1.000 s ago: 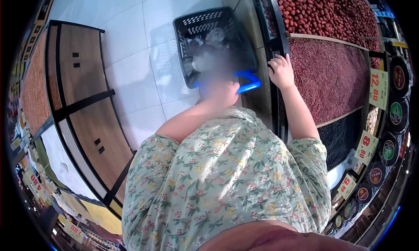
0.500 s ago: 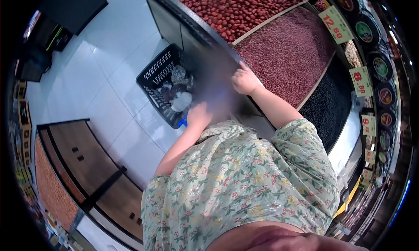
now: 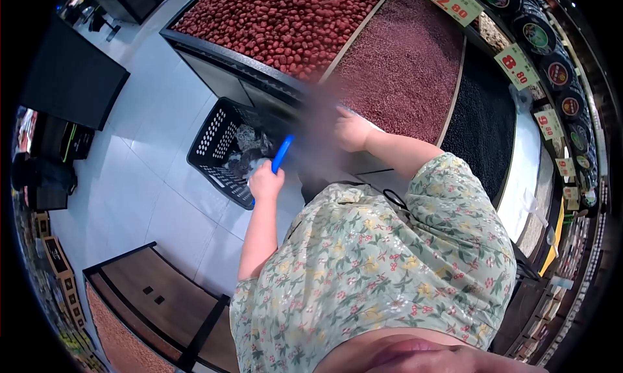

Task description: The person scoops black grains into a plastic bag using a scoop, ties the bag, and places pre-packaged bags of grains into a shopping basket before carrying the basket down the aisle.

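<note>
My left hand (image 3: 267,181) is closed around the blue handle (image 3: 281,153) of a black plastic shopping basket (image 3: 211,127). Inside the basket lie several clear bags of goods (image 3: 246,138), partly covered by my hand and the handle. My right hand (image 3: 352,131) is at the front edge of the bin of small reddish beans (image 3: 405,68). A dark blurred smudge covers its fingertips, so I cannot tell how they are bent or whether they touch anything.
Red dates (image 3: 266,25) fill the bin on the left, and black beans (image 3: 480,120) the one on the right. Price cards (image 3: 453,3) stand behind them. A wooden display unit (image 3: 152,292) is at the lower left, a dark cabinet (image 3: 78,74) at the upper left.
My view has turned and shifted. The basket's blue handle now stands raised in my left hand. My right hand's extended index finger, visible before, is now hidden by the smudge.
</note>
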